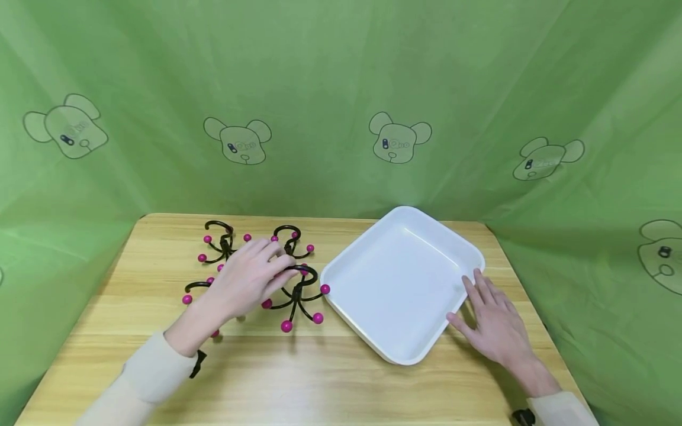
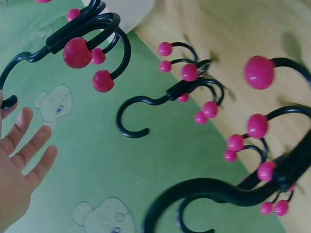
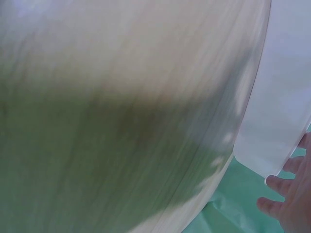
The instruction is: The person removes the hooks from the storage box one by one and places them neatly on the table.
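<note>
My left hand [image 1: 250, 278] pinches the end of the curved top of a black claw hook hanger [image 1: 296, 293] with pink ball tips; the fingertips are partly hidden. In the left wrist view that hook hanger [image 2: 68, 36] stands at the upper left, my spread fingers [image 2: 31, 155] beside it. More hangers of the same kind stand around the hand: one [image 1: 224, 244] behind it on the left, another [image 1: 290, 245] behind, and a third partly covered by my forearm. To the right is a white tray [image 1: 394, 290]. My right hand [image 1: 495, 319] touches its right rim with fingers loosely spread.
Everything stands on a light wooden table [image 1: 277, 378]. A green curtain [image 1: 319, 71] with mouse-head drawings encloses the back and sides. The tray lies turned at an angle, its left corner close to the pinched hanger.
</note>
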Motion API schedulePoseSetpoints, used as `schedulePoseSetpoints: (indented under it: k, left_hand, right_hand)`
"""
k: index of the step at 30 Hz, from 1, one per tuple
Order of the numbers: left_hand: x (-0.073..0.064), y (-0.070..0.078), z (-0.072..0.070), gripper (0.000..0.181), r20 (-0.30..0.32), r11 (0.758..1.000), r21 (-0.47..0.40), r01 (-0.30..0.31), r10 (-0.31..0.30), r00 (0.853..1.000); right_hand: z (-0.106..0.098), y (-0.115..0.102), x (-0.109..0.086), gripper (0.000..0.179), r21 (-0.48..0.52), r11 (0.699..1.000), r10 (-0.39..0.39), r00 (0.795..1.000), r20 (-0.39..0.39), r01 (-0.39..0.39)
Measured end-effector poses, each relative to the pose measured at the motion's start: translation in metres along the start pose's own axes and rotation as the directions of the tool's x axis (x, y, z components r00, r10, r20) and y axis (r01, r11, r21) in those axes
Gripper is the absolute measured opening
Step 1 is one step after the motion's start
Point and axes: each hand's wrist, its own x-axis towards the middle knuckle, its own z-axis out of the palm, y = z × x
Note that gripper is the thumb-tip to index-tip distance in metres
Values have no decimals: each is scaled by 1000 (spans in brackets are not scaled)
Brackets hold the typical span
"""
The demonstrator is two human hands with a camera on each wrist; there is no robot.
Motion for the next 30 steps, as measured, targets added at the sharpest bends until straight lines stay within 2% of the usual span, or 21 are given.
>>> schedulePoseSetpoints:
  k: [9, 18, 24, 30]
  left_hand:
    - [-21, -7, 12, 17, 44, 1000, -2, 16, -16, 999]
    - [-37, -10, 31, 17, 77, 999, -13, 42, -41, 996]
    - [-43, -10, 40, 18, 82, 998, -19, 52, -50, 995]
    - [-47, -11, 45, 17, 58, 998, -28, 57, -55, 997]
  right_hand:
    - [0, 0, 0, 97, -12, 1000, 1, 1000, -3, -1]
    - [-2, -1, 0, 97, -9, 1000, 16, 1000, 25, -16]
    - [-3, -3, 0, 97, -12, 1000, 13, 1000, 16, -12]
    - [-4, -2, -1, 97, -11, 1000, 8, 1000, 11, -8]
